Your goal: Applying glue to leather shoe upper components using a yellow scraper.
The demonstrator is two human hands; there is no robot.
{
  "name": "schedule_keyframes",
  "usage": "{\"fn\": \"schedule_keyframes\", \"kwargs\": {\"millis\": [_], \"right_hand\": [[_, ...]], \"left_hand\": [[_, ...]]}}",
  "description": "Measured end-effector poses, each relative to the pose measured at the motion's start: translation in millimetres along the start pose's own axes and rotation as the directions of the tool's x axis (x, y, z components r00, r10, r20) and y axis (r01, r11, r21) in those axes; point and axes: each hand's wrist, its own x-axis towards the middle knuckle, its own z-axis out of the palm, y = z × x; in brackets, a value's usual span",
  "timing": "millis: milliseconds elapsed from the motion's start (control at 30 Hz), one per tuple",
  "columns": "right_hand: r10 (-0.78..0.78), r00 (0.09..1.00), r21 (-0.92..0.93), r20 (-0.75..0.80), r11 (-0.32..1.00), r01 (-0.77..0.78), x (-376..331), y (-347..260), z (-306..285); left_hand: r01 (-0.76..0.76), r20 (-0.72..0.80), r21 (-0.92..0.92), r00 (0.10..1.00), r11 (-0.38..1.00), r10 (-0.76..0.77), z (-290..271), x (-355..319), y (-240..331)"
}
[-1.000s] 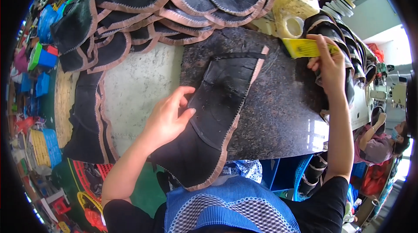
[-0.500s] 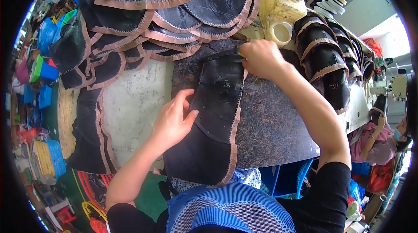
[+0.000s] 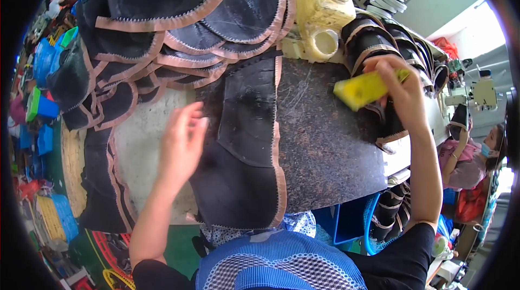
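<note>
The left hand [image 3: 183, 141] lies open, fingers spread, at the left edge of a black leather piece [image 3: 246, 144] with tan zigzag trim spread on the dark stone slab [image 3: 325, 149], while the right hand [image 3: 403, 92], well off to its right, grips a yellow sponge [image 3: 362, 88] above stacked black pieces [image 3: 379, 38].
</note>
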Motion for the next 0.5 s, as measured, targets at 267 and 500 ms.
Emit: {"fn": "schedule_keyframes", "kwargs": {"millis": [267,500], "right_hand": [[-0.381,0.915,-0.479,-0.130,0.832,0.278,76,58,27],[0.035,0.978,-0.014,-0.206,0.999,-0.038,94,94,28]], "left_hand": [[0.678,0.383,-0.286,0.729,0.677,-0.568,-78,-82,-35],[0.759,0.558,-0.491,0.651,0.428,-0.515,-53,-104,-9]]}}
